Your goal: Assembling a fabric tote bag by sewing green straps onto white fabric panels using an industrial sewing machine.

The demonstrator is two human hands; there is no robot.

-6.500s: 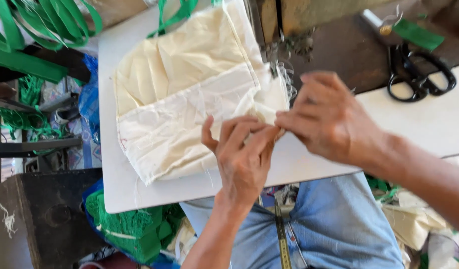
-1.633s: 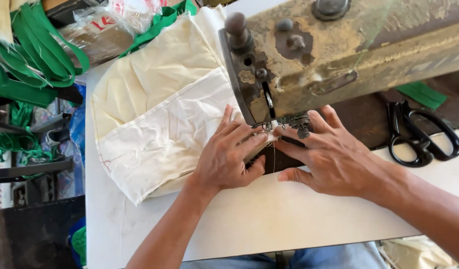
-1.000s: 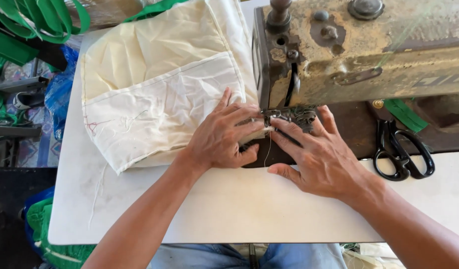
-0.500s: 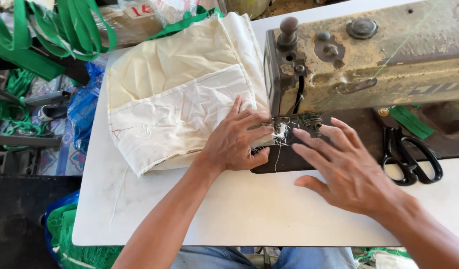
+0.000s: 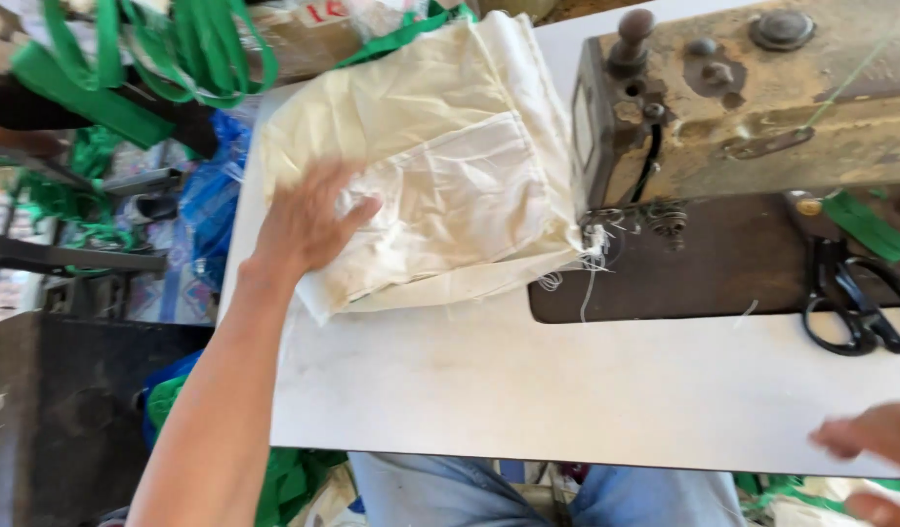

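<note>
My left hand (image 5: 308,222) lies flat, fingers spread, on the left part of a cream cloth piece (image 5: 450,166) that is folded on the white table (image 5: 567,390). The cloth's right corner, with loose threads, sits under the needle area of an old beige sewing machine (image 5: 762,88). My right hand (image 5: 875,444) is blurred at the bottom right, off the table's front edge, with fingers apart and nothing in it. It is well away from the cloth and the machine.
Black scissors (image 5: 860,307) lie on the dark machine bed (image 5: 684,273) at the right. Green straps (image 5: 128,68) and a blue bag (image 5: 211,195) are piled left of the table. My jeans-clad legs (image 5: 470,493) show below the front edge.
Both hands have left the needle area. My left hand slid left across the cloth, and my right hand dropped back to the bottom right past the table edge.
</note>
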